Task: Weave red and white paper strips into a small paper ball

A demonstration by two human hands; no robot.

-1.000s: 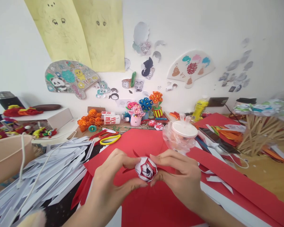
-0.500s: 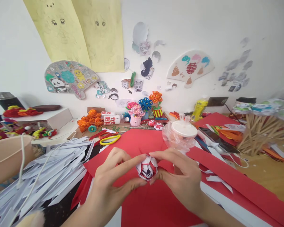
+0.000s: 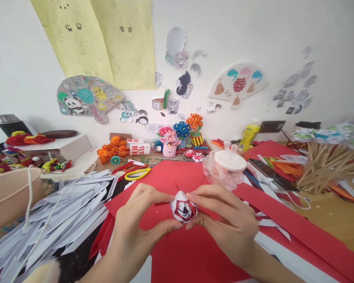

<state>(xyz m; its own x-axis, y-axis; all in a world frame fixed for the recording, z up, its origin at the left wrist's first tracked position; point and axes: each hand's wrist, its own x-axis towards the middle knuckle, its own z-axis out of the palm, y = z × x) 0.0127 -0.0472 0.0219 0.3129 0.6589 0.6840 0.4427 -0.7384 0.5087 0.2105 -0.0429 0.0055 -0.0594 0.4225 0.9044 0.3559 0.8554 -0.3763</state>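
Note:
A small ball woven from red and white folded paper strips (image 3: 183, 207) is held above red paper, with a dark gap in its near face. My left hand (image 3: 141, 220) grips it from the left, index finger at the upper side and thumb below. From the right, my right hand (image 3: 227, 220) pinches the same ball, index fingertip on top and thumb underneath. The ball's far side is hidden. Beneath both hands lie large red paper sheets (image 3: 177, 251).
White folded paper strips (image 3: 85, 208) are heaped at left beside a beige bin (image 3: 8, 200). Yellow-handled scissors (image 3: 137, 173) lie behind my left hand. A lidded plastic cup (image 3: 225, 167) stands behind my right. Further back are flower pots (image 3: 169, 149) and a yellow bottle (image 3: 248, 135).
The ball has turned slightly between my fingers, showing more white on top. My left index finger has drawn back a little to the left, and my right hand has shifted slightly right.

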